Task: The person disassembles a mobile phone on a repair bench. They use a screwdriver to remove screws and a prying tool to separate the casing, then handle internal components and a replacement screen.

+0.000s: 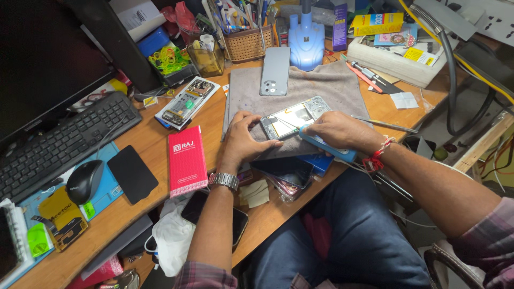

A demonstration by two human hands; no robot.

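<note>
An opened phone (292,118), its back off and its insides showing, lies on a grey cloth mat (332,85) on the wooden desk. My left hand (243,140) rests on the mat with its fingertips on the phone's left end. My right hand (334,131) presses on the phone's right lower edge and lies over a blue tool or case (337,152); what the fingers grip is hidden. A grey phone back cover (274,71) lies further back on the mat.
A red box (187,159), a black phone (132,174), a mouse (84,180) and a keyboard (59,144) sit to the left. Another opened phone (186,101) lies on a white box. A wicker tool holder (246,44), a blue stand (306,40) and tweezers (383,124) are at the back and right.
</note>
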